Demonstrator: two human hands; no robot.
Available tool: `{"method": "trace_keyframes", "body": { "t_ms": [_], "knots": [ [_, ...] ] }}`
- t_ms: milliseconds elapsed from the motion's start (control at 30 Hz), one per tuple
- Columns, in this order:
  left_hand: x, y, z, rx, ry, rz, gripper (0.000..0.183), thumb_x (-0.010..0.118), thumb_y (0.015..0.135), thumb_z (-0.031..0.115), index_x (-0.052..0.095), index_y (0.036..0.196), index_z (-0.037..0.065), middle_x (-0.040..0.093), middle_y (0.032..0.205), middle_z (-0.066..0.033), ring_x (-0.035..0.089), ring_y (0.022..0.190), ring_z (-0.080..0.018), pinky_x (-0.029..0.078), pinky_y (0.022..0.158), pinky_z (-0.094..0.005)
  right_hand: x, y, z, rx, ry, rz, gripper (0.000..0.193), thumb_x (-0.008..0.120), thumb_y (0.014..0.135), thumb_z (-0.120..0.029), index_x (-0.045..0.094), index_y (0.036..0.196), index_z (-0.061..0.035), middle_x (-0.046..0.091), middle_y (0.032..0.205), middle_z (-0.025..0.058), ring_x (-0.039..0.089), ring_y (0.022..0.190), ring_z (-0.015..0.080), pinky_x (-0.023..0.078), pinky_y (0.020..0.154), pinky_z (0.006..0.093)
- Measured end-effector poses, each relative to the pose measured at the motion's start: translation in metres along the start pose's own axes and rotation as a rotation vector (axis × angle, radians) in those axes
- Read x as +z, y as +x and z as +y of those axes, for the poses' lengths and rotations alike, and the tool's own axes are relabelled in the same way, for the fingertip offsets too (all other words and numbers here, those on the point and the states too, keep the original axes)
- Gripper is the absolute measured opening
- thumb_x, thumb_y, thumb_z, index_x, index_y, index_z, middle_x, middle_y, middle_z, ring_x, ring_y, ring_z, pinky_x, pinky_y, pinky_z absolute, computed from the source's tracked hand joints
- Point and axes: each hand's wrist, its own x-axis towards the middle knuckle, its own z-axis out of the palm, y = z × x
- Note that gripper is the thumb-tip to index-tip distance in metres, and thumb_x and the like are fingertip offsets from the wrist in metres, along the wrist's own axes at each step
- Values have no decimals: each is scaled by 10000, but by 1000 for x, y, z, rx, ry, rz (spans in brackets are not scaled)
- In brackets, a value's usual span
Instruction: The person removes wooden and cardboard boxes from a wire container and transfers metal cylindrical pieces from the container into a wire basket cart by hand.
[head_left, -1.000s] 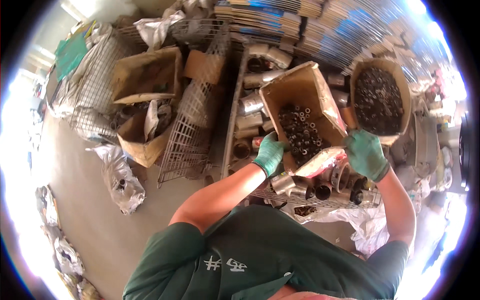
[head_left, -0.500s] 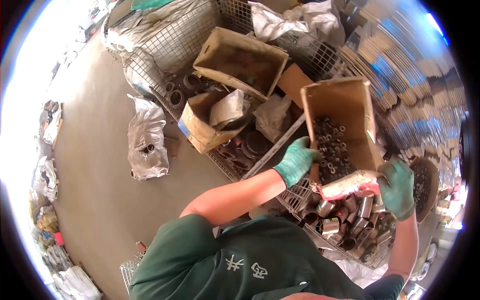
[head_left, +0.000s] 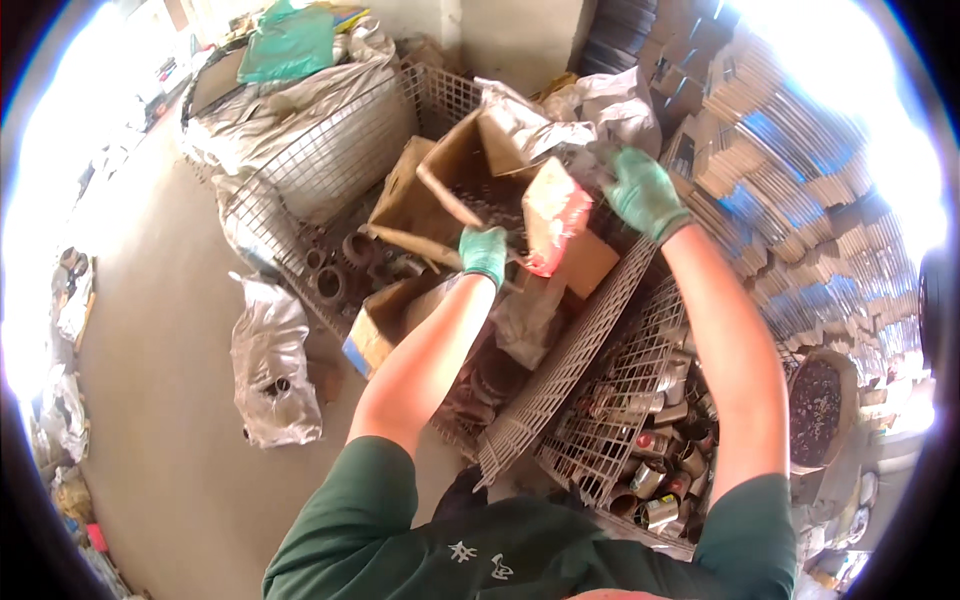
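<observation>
My left hand (head_left: pixel 484 255), in a green glove, is closed on the near edge of an open cardboard box (head_left: pixel 447 192). The box is tilted, with small dark metal rings (head_left: pixel 490 205) inside it. A torn red-and-white flap (head_left: pixel 556 215) sticks up on its right side. To the right of that flap, my right hand (head_left: pixel 645 195), also gloved, is off the box with its fingers apart and somewhat blurred. Beneath the held box is a larger cardboard box (head_left: pixel 398 225), partly hidden.
A wire mesh cage (head_left: pixel 330 150) holds sacks and metal parts. A mesh panel (head_left: pixel 570 360) divides it from a nearer cage of short metal tubes (head_left: pixel 655 480). Stacked flat cardboard (head_left: pixel 790 130) stands at right. A plastic sack (head_left: pixel 270 365) lies on the floor at left.
The box of rings has moved from above the tubes, left and away over the far cage. My right hand has let go of it; my left hand still grips it.
</observation>
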Motion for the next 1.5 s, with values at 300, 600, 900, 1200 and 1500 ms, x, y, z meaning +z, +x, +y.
{"method": "trace_keyframes", "body": {
  "t_ms": [300,600,900,1200,1500],
  "knots": [
    [2,74,-223,204,665,-138,452,551,915,396,656,1126,10,681,1068,-240,621,1057,-391,472,946,-430,6,-266,56,470,297,-565,277,589,944,-216,672,1130,-27,632,896,148,618,791,280,520,713,413],
    [-72,-90,-158,-385,38,-404,126,624,919,126,600,1042,134,627,771,-41,623,632,-177,534,527,-323,-41,-608,33,1291,346,-265,257,703,821,-230,687,911,11,637,672,114,599,582,185,510,589,357],
    [-60,-218,-135,-221,224,-461,80,574,950,170,622,904,124,537,687,37,496,551,-79,397,462,-224,-46,-801,62,979,137,-109,170,642,803,-148,706,921,-43,680,892,78,661,783,243,547,694,332],
    [-18,-372,-204,-378,201,-520,21,604,917,130,617,915,114,611,773,-35,593,649,-184,498,554,-307,-103,-793,211,1533,180,152,443,657,871,-259,591,1255,-47,653,1048,141,624,997,285,473,924,385],
    [-58,-436,-251,-311,436,-442,110,552,906,129,632,894,55,515,661,-34,533,601,-194,449,541,-353,-61,-795,357,1114,-485,-108,303,601,801,-194,663,1076,-81,643,1094,114,571,1111,285,356,1048,459]
  ]
}}
